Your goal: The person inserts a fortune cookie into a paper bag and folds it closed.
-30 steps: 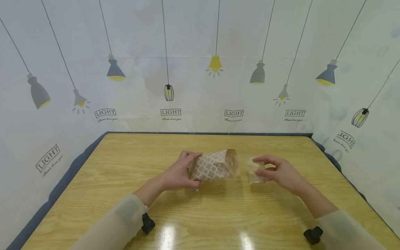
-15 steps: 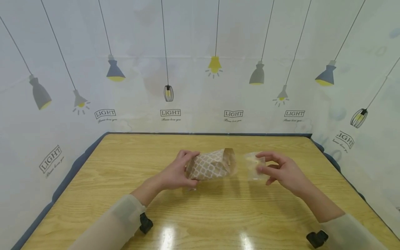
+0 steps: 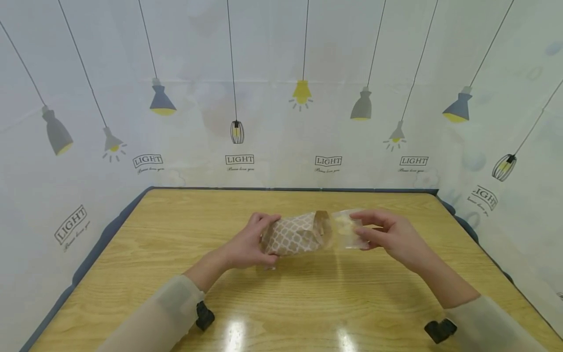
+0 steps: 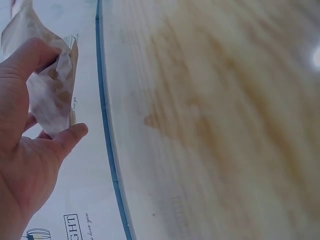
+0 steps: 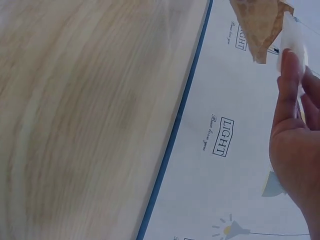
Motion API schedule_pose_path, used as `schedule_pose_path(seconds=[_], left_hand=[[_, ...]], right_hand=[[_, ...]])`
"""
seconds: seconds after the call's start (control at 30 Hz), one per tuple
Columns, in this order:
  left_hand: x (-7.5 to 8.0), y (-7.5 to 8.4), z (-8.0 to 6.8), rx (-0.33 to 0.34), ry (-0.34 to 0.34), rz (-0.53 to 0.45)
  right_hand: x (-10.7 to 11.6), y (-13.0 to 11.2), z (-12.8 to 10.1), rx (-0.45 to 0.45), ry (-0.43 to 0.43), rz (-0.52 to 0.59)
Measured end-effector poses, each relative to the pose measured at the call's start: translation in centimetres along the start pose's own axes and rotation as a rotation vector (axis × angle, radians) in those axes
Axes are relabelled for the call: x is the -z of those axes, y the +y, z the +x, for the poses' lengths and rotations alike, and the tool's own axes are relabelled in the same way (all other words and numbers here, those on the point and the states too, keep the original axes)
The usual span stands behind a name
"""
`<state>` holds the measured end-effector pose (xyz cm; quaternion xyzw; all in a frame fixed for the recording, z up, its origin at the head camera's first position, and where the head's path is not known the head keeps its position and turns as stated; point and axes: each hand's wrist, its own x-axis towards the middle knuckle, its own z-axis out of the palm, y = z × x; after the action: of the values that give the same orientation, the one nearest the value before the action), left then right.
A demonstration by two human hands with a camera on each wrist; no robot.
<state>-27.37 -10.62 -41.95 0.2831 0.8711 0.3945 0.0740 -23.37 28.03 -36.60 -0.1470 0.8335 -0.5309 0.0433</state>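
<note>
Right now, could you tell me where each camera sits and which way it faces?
Head: above, looking forward and down at the table; both hands and sleeves show.
Left wrist: beside the left hand, which grips the paper bag.
Right wrist: behind the right hand, which pinches the clear packet.
All three show the bag.

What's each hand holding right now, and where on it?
Left hand grips the patterned paper bag around its closed end. Right hand pinches the clear packet by its right edge, at the bag's open mouth.

The paper bag (image 3: 296, 233) lies left of the clear packet (image 3: 346, 231) (just touching its mouth), above the table (image 3: 308, 303).
</note>
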Motion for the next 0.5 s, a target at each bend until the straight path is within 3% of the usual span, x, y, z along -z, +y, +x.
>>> schedule_pose_path(seconds=[0.5], left_hand=[[-0.1, 0.5, 0.0, -0.017, -0.031, -0.017]], right_hand=[[-1.1, -0.5, 1.0, -0.023, -0.062, 0.008]])
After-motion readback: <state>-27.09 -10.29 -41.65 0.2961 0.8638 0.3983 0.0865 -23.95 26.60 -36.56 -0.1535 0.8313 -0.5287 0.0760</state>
